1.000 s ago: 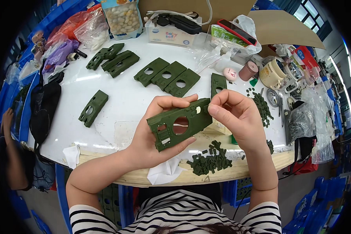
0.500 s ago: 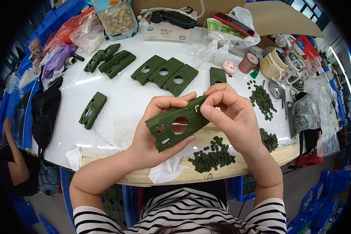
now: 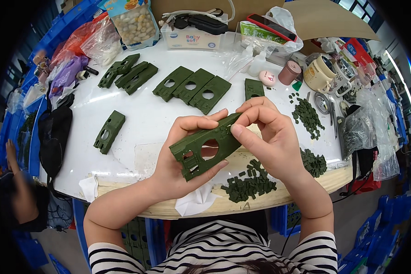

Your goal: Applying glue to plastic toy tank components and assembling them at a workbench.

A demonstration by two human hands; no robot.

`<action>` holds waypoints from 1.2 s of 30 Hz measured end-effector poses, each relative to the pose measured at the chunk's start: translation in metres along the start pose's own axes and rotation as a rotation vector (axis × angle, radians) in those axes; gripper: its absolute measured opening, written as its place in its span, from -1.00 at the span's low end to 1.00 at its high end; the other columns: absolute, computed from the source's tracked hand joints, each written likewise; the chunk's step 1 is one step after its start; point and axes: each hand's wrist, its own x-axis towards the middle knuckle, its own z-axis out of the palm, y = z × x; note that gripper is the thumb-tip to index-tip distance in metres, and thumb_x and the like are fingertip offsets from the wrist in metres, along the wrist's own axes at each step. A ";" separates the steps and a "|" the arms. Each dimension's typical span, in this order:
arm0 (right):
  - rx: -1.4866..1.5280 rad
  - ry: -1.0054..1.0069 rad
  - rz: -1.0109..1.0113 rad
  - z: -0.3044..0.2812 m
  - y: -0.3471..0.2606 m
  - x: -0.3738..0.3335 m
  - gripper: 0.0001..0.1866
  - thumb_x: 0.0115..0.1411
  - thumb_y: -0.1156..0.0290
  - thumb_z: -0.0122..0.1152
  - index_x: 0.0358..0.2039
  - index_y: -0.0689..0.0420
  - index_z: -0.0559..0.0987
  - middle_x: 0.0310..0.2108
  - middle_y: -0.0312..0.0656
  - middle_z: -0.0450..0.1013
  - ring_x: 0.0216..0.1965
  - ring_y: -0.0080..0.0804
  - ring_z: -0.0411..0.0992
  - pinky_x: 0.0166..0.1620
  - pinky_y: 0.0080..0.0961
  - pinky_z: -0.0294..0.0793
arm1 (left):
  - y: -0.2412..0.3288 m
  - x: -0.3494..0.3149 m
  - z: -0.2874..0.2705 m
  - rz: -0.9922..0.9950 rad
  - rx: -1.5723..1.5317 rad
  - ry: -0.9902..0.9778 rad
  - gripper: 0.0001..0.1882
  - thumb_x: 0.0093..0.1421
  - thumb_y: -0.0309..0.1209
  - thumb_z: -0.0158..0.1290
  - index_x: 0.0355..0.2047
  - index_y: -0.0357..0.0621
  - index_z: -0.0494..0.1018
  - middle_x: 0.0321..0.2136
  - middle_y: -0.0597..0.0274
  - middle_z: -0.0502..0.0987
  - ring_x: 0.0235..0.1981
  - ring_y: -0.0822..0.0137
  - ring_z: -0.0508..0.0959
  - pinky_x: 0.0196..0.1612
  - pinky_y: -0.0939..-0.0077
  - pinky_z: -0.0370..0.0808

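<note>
My left hand (image 3: 171,171) grips a dark green plastic model vehicle hull (image 3: 223,133) from below and along its side, thumb on the near edge. The hull is tilted above the table's near part and has a large round hole. Over its far right end, my right hand (image 3: 271,141) is closed, thumb and index finger pressed together against its top surface. Whatever lies between those fingertips is hidden. Just below my hands is a pile of small dark green pieces (image 3: 249,186); two more piles, a larger one (image 3: 307,116) and a smaller one (image 3: 313,163), lie to the right.
Several similar hulls (image 3: 210,95) lie across the white table (image 3: 137,114), one alone at the left (image 3: 109,131). Mugs (image 3: 318,75), a pink cylinder (image 3: 289,73) and tweezers (image 3: 333,118) stand or lie at the right. A plastic box (image 3: 192,39) sits at the back. White paper (image 3: 196,201) overlaps the near edge.
The hull has tipped slightly in my hands, and my right thumb has shifted a little left over its surface. At the far left, another person's arm has moved.
</note>
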 end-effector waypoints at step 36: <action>-0.783 -0.783 0.006 0.000 -0.008 -0.023 -0.85 0.02 0.44 0.28 -0.49 0.26 0.52 -0.50 -0.04 0.49 -0.36 -0.07 0.50 -0.27 -0.23 0.45 | 0.002 0.015 -0.027 -0.292 -0.537 0.316 -0.48 0.31 -0.35 -0.16 0.26 -0.15 0.07 0.18 -0.01 0.27 0.22 0.03 0.27 0.29 0.00 0.22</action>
